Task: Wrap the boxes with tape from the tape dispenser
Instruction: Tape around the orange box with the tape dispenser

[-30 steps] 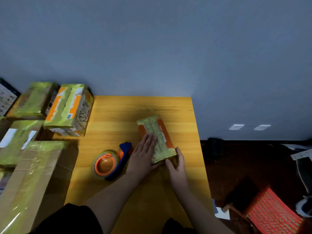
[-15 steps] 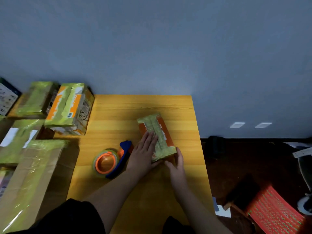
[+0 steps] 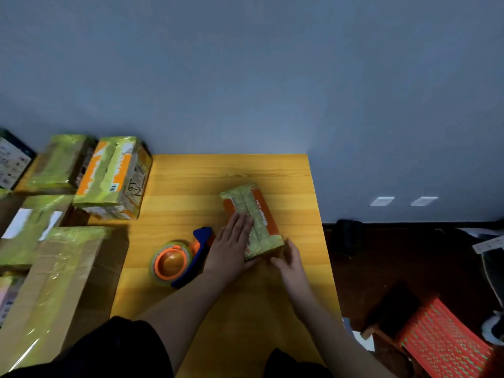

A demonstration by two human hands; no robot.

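A yellow wooden bench [image 3: 191, 203] stands against a blue-grey wall [image 3: 245, 64], seen from above by the person working at it. To its left lies a long brown carton [image 3: 51, 290] glossy with clear tape, and beyond it a cluster of taped parcels, among them an orange-and-white box [image 3: 114, 178] at the bench's far left corner. On the dark floor to the right sits a red patterned stool [image 3: 444, 342].

At the centre of the bench lies the small orange box [image 3: 252, 219], its top and both ends banded with pale tape (lettering on its right side is too blurred to read). The left hand [image 3: 231, 249] lies flat on the near left part of the box, fingers straight and close together, an open grip that presses rather than clasps. The right hand [image 3: 289, 261] meets the box's near end at its right corner, fingers extended against the taped edge; its grip is likewise apart, nothing held.

The tape dispenser [image 3: 180, 259], blue-handled with an orange-cored roll, lies on the bench just left of the left hand, untouched.
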